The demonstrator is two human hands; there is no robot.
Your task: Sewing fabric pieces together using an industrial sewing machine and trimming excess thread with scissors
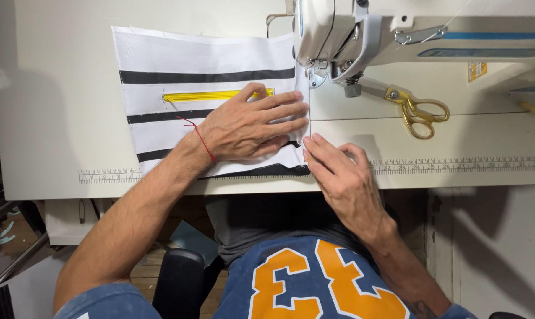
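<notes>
A white fabric panel with black stripes [179,59] lies flat on the cream sewing table [54,106], its right edge reaching under the head of the white sewing machine [338,29] near the table's far edge. A yellow zipper [208,95] is set into the panel between two of the black stripes, running left to right.

The left hand [250,127] rests palm down on the panel, fingers spread flat and pointing toward the needle area, the index finger touching the right end of the zipper; it presses the cloth and grips nothing. A red thread [201,139] circles that wrist.

The right hand [344,177] lies at the panel's near right corner, close to the table's near edge, fingers extended and flat with the fingertips on the cloth's edge; it too is open, holding nothing.

Gold-handled scissors [412,109] lie on the table to the right of the machine's needle, well apart from both hands. A printed ruler strip [456,163] runs along the table's near edge.
</notes>
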